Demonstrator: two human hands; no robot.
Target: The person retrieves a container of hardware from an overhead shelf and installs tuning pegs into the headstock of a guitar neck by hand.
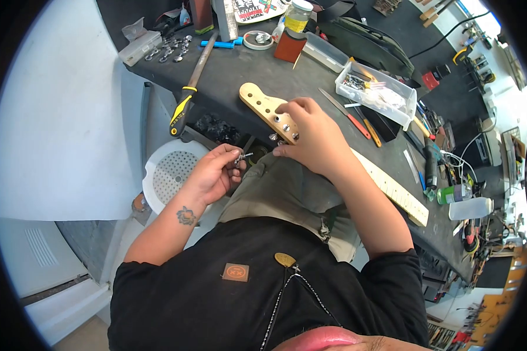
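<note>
My left hand (204, 178) is closed in a pinch on a small shiny metal guitar tuner (243, 157), partly hidden by the fingers. Across from it, my right hand (317, 137) grips the headstock of a pale wooden guitar neck (395, 193), thumb near the lower edge and fingers bent over the top. Several metal tuner posts (286, 127) stand in headstock holes beside that hand, and a tuner knob (273, 137) sticks out along the lower edge. Open holes show toward the headstock's tip. My right forearm covers the middle of the neck.
A file with a yellow-black handle (182, 114) juts over the dark workbench's (228, 76) edge. More tuners (168, 50) lie at the far left. Behind the neck are a clear parts tray (401, 117) and a red-handled tool (358, 126). A white perforated stool (173, 169) stands below.
</note>
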